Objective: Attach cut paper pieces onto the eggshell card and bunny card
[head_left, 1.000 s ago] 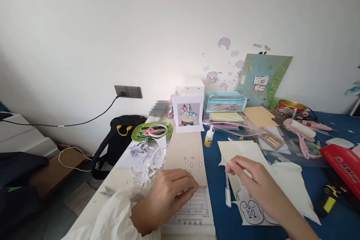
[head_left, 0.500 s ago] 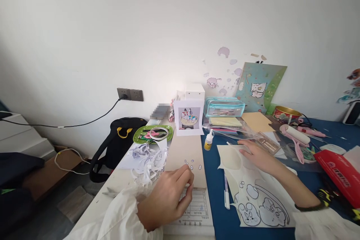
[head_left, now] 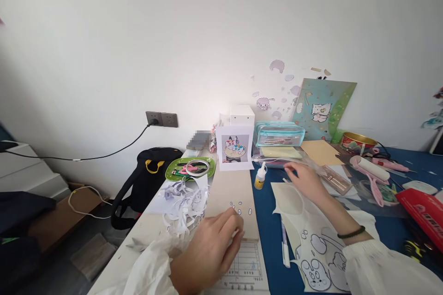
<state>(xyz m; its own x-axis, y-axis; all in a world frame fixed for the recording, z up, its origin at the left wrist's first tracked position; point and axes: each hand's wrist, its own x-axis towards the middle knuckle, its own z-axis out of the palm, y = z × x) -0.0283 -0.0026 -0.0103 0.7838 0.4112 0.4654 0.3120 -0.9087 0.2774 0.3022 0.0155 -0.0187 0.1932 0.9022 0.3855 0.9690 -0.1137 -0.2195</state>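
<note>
My left hand (head_left: 212, 249) is over the near end of the beige board (head_left: 231, 183), its fingers curled in toward the thumb; whether anything is in them is hidden. Just beyond its fingertips, several small white oval paper cut-outs (head_left: 249, 211) with dark outlines lie on the board. My right hand (head_left: 305, 180) hovers with fingers apart and nothing held, above the top of a sheet with line drawings (head_left: 317, 243). To its left stands a small glue bottle (head_left: 260, 177) with a white nozzle and yellow label. A pen (head_left: 284, 245) lies along the sheet's left edge.
Paper scraps (head_left: 182, 202) lie left of the board, behind them a green tray (head_left: 173, 164) with scissors and tape. A printed picture (head_left: 235, 147) stands at the board's far end. A clear blue pencil case (head_left: 280, 134) is farther back. A pink roller (head_left: 372, 170) and red packet (head_left: 420, 214) lie right.
My right hand has drawn away from the plastic sleeve, moving toward the glue bottle with its fingers apart. My left hand stays over the board, still curled. The view has shifted slightly.
</note>
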